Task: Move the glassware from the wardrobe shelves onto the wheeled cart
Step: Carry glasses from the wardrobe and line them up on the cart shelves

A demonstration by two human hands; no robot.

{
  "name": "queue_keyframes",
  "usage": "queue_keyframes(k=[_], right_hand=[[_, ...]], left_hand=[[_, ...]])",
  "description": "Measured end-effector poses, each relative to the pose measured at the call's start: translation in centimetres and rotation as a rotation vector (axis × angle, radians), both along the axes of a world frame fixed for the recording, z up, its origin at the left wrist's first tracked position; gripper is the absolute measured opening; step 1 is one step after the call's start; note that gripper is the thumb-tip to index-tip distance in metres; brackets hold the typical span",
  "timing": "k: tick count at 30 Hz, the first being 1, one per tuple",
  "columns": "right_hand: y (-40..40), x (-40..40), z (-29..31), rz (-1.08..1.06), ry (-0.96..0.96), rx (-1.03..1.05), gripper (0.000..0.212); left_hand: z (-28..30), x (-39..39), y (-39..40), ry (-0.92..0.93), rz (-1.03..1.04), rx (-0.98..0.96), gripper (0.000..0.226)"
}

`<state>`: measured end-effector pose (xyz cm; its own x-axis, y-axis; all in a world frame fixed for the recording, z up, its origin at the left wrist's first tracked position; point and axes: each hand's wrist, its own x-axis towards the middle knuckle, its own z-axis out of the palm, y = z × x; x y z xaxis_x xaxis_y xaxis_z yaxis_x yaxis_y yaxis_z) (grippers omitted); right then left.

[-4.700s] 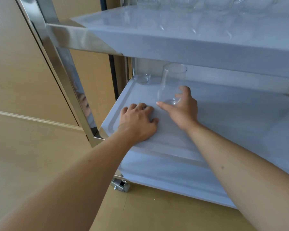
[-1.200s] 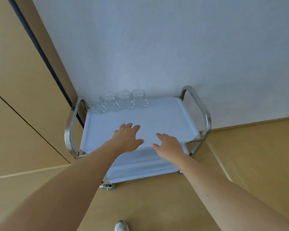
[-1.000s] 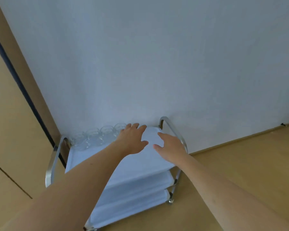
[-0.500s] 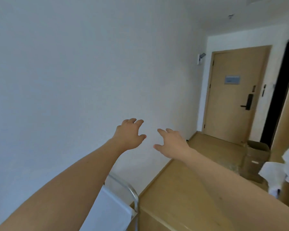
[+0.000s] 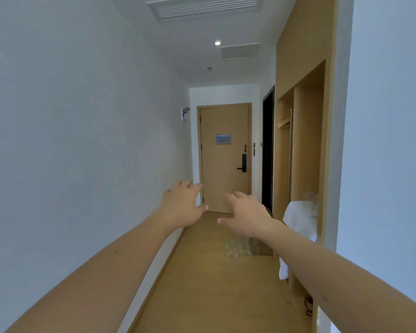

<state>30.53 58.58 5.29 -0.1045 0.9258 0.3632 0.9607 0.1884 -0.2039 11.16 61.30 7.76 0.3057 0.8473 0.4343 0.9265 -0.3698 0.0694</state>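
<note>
Both arms are being held out forward at mid-height. The left hand (image 5: 181, 207) is being kept released, fingers spread, nothing grasped. The right hand (image 5: 249, 216) is likewise being kept released, fingers loosely extended, nothing grasped. Beyond, on the right, the wardrobe (image 5: 300, 150) is being seen standing open, a white cloth (image 5: 298, 219) draped over a shelf; blurred glassware (image 5: 312, 196) is being observed on it. A door (image 5: 226, 159) is being seen farthest off.

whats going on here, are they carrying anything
No. Both the left hand and the right hand are held out in front, fingers loose, holding nothing. The person faces down a hallway toward a closed door. The open wardrobe stands on the right, with glassware faintly visible above a white cloth. No cart is in view.
</note>
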Motion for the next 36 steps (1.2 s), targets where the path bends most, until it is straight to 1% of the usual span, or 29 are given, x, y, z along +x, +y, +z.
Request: queue_keyframes(k=[7, 16, 22, 27, 31, 36], right_hand=[[7.3, 7.4, 1.4, -0.082, 0.0, 0.039, 0.081], [17.8, 14.6, 1.3, -0.127, 0.001, 0.017, 0.082], [22.9, 17.8, 0.2, -0.168, -0.02, -0.019, 0.078], [26.9, 19.9, -0.2, -0.208, -0.002, -0.029, 0.077], [30.6, 21.6, -0.6, -0.281, -0.006, -0.065, 0.078], [37.0, 23.1, -0.1, -0.351, 0.006, -0.065, 0.079]], left_hand=[[1.4, 7.5, 7.9, 0.034, -0.107, 0.053, 0.071], [2.7, 14.5, 18.5, 0.072, -0.13, 0.065, 0.072], [1.4, 17.5, 24.5, 0.072, -0.176, 0.014, 0.071], [0.7, 19.9, 30.4, 0.037, -0.247, 0.017, 0.07], [0.4, 21.6, 35.8, 0.072, -0.323, 0.028, 0.072], [1.2, 23.7, 43.8, 0.084, -0.416, 0.008, 0.074]])
